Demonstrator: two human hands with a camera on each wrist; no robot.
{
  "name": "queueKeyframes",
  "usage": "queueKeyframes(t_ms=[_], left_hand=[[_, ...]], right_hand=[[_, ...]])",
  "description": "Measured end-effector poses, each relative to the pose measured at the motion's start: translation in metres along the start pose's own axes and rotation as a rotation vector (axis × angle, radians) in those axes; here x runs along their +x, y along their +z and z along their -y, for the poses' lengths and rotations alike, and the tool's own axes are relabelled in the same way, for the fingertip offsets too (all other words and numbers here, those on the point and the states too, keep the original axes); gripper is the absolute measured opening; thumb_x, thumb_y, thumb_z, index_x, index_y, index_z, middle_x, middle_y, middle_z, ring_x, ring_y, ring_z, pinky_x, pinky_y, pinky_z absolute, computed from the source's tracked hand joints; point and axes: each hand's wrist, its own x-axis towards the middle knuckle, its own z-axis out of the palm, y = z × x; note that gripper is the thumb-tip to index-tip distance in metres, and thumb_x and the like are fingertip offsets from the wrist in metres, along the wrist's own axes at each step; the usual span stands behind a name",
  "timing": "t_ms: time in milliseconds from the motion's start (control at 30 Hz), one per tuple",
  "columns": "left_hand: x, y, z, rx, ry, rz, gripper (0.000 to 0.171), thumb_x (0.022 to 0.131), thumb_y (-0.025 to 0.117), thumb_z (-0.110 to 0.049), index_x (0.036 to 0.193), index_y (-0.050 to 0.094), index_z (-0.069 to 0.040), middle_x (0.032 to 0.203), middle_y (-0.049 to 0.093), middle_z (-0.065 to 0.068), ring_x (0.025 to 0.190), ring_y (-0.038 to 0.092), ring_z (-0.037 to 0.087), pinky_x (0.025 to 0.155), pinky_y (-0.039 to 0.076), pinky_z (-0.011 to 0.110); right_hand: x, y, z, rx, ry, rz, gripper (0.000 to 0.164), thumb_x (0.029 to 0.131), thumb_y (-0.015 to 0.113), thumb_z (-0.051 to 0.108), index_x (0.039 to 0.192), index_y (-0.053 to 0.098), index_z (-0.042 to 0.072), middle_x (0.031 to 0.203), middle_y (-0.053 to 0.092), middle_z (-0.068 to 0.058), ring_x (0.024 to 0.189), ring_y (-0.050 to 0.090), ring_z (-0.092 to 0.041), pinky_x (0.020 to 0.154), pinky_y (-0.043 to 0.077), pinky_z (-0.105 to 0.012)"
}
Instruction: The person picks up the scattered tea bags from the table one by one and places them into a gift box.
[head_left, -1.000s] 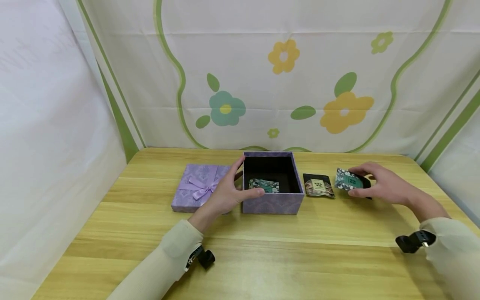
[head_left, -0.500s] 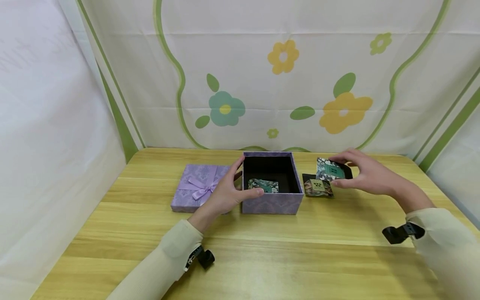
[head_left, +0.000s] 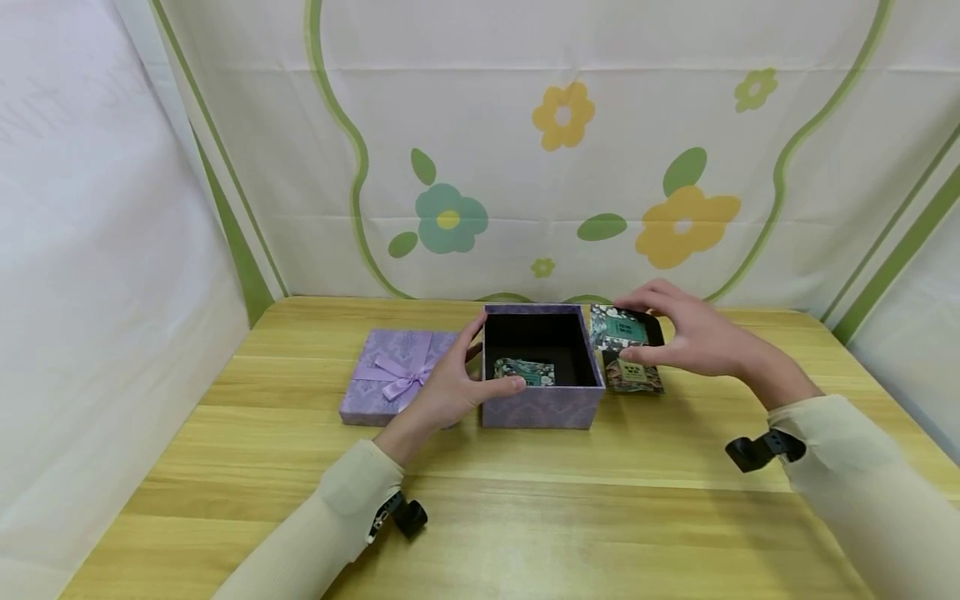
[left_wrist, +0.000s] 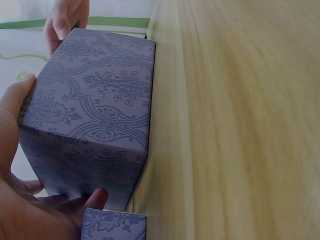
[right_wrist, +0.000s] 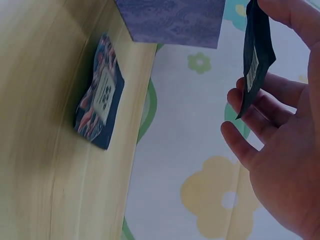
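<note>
Our right fingers [head_left: 642,356] pinch the green-labelled sachet [head_left: 622,328]; left of them, our left hand [head_left: 442,385] grips the box [head_left: 540,410]. We should lift high enough to clear it.

1. A white cloth wall [head_left: 480,117] fills the upper frame, creased horizontally and printed with 5 flowers [head_left: 667,237]: 2 orange, 2 green, 1 teal.
2. A wavy green band [head_left: 363,162] curves around them.
3. White side panels [head_left: 90,333] stand at the left and right edges.
4. A wood-grained table [head_left: 570,500] spans the lower frame, softly shiny at bottom centre.
</note>
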Motion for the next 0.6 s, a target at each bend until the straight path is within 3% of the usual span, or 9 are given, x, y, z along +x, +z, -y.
queueKeyframes(t_ms=[600], left_hand=[[0.001,0.000,-0.001,-0.015,-0.002,0.000,0.113,0.085,0.090,-0.044,0.168,0.013,-0.049,0.177,0.013,-0.017,0.165,0.024,0.030,0.125,0.039,0.058]], right_hand=[[0.038,0.030,0.030,0.043,-0.100,0.047,0.073,0.093,0.083,0.043,0.156,0.055,0.017,0.145,0.052,-0.005,0.139,0.051,-0.031,0.116,0.041,-0.062]])
